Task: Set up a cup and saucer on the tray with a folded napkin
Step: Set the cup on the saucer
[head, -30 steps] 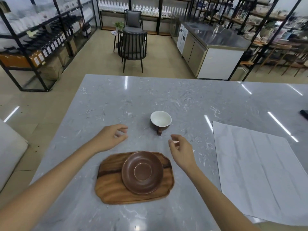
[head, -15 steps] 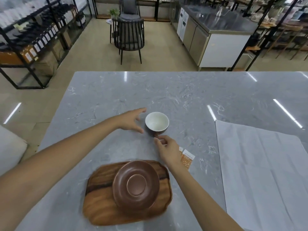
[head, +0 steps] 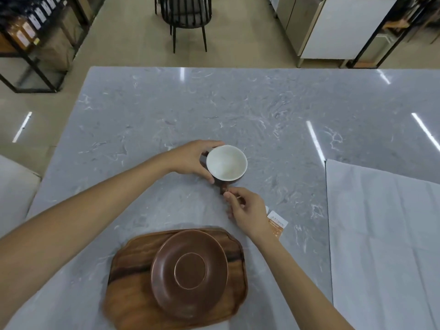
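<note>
A brown cup (head: 226, 164) with a white inside stands on the grey marble table (head: 262, 110), its handle pointing toward me. My left hand (head: 192, 159) wraps the cup's left side with thumb and fingers. My right hand (head: 245, 210) pinches the handle from the near side. Nearer to me, a brown saucer (head: 189, 272) lies on the wooden tray (head: 128, 282). A large pale napkin (head: 385, 246) is spread flat on the table at the right.
A small orange and white card (head: 277, 226) lies on the table just right of my right wrist. Beyond the table's far edge are a black chair (head: 187, 17), dark shelving at the left and a steel counter at the right.
Both hands moved from above the tray out to the cup. The left now holds its side and the right holds its handle. The camera tilted downward.
</note>
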Action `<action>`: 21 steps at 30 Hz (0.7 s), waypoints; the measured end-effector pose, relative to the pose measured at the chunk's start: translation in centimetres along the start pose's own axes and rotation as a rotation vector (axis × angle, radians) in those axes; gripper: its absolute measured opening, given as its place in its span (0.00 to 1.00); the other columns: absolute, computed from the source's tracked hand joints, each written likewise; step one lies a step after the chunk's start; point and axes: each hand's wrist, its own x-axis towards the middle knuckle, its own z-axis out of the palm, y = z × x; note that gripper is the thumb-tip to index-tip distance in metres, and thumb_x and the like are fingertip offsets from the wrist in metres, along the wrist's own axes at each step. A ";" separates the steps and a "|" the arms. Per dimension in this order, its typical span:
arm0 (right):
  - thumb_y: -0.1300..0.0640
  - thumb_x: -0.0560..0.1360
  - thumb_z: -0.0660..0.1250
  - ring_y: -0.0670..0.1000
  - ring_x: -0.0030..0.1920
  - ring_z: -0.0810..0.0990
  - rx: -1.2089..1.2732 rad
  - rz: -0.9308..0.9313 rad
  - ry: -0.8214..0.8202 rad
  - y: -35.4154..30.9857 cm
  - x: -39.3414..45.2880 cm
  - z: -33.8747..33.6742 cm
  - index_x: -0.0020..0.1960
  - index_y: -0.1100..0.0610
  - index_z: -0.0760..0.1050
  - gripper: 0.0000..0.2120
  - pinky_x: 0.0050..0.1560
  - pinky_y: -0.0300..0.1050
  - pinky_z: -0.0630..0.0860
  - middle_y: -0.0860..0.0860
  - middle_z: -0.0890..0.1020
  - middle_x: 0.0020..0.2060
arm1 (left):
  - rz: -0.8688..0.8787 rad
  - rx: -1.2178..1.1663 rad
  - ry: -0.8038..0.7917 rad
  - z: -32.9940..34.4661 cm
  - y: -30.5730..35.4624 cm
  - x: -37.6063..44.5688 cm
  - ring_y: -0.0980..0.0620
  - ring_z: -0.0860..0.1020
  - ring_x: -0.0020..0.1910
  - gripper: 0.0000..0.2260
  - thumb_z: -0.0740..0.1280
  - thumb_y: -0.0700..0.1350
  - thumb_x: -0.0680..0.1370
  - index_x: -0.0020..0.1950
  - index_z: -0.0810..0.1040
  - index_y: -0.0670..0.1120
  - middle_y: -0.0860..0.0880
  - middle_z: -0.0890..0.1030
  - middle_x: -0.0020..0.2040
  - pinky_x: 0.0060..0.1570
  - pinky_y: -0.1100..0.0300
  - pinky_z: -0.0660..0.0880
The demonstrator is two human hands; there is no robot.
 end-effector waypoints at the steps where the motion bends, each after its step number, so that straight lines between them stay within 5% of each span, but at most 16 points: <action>1: 0.51 0.79 0.66 0.49 0.35 0.83 -0.019 -0.018 0.005 0.0 0.1 -0.1 0.46 0.51 0.82 0.08 0.40 0.54 0.81 0.46 0.83 0.35 | 0.005 -0.013 0.018 0.1 0.0 -0.1 0.54 0.75 0.68 0.41 0.84 0.41 0.62 0.72 0.72 0.49 0.54 0.77 0.68 0.70 0.51 0.71; 9: 0.55 0.79 0.68 0.49 0.40 0.84 -0.071 -0.090 -0.047 -1.3 -0.4 -2.0 0.47 0.52 0.83 0.06 0.45 0.55 0.82 0.49 0.85 0.39 | -0.070 -0.122 0.224 0.7 0.9 -2.9 0.55 0.77 0.65 0.45 0.87 0.44 0.57 0.71 0.73 0.52 0.55 0.78 0.66 0.66 0.49 0.76; 15: 0.57 0.79 0.69 0.44 0.36 0.85 -0.039 -0.146 -0.124 -3.3 -2.3 -2.8 0.49 0.52 0.83 0.05 0.42 0.46 0.83 0.40 0.83 0.37 | -0.065 -0.156 0.338 1.0 2.5 -7.9 0.64 0.79 0.58 0.41 0.86 0.52 0.56 0.66 0.74 0.61 0.61 0.80 0.61 0.55 0.59 0.80; 21: 0.54 0.78 0.68 0.43 0.39 0.85 -0.077 -0.222 -0.176 -5.3 -6.3 -2.9 0.48 0.48 0.83 0.05 0.41 0.37 0.80 0.45 0.85 0.38 | -0.106 -0.156 0.415 2.5 3.8 -13.4 0.61 0.80 0.56 0.45 0.87 0.55 0.52 0.66 0.72 0.62 0.61 0.77 0.62 0.49 0.62 0.82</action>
